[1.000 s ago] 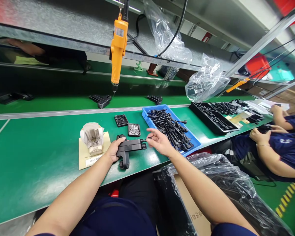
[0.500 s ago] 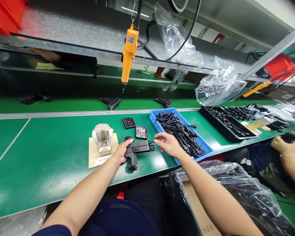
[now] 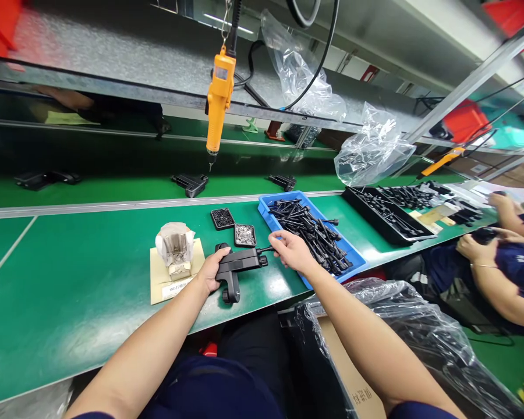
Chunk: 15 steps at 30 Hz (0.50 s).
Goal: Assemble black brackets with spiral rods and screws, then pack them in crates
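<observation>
Two bare hands on one black plastic bracket [image 3: 238,265], lying on the green bench [image 3: 70,273] near its front edge. Left hand [image 3: 209,270] grips the bracket's left end. Right hand [image 3: 290,250] pinches a thin black rod [image 3: 265,249] at the bracket's right tip. Blue tray [image 3: 283,201] of black rods just right; two small screw trays [image 3: 233,227] just beyond.

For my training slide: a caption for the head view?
Left hand steadies a black bracket while right hand holds a thin rod at its end.
</observation>
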Available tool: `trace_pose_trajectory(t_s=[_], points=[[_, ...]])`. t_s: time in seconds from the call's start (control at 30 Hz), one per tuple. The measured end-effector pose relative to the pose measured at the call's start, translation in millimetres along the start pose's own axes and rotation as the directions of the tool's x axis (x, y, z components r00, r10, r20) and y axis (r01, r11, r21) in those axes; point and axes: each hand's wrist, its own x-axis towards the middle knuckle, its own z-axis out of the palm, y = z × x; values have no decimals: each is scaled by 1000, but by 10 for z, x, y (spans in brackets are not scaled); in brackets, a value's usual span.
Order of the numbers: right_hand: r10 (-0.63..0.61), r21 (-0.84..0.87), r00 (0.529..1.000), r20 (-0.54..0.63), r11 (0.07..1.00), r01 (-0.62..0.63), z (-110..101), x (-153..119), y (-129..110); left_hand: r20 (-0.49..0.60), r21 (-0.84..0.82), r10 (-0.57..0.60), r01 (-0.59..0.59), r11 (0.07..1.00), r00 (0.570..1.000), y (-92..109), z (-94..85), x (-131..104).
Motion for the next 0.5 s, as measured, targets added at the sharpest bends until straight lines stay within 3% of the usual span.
trace_pose_trajectory(t_s=[0.13,0.27,0.37,0.5], points=[[-6,38,999,36,999,5,9,24,-15,-21,14,25,-25,1000,999,0,25,-6],[97,-25,992,-81,995,-99,42,64,-9,-26,4,43,-43,999,999,-1,34,-8],[-6,42,1000,23,999,5,63,72,-2,-35,-3,43,-43,999,998,-1,22,-5],[-16,-30,1000,-25,999,15,45,62,6,-7,-5,15,-15,1000,1000,-2,-2,10]])
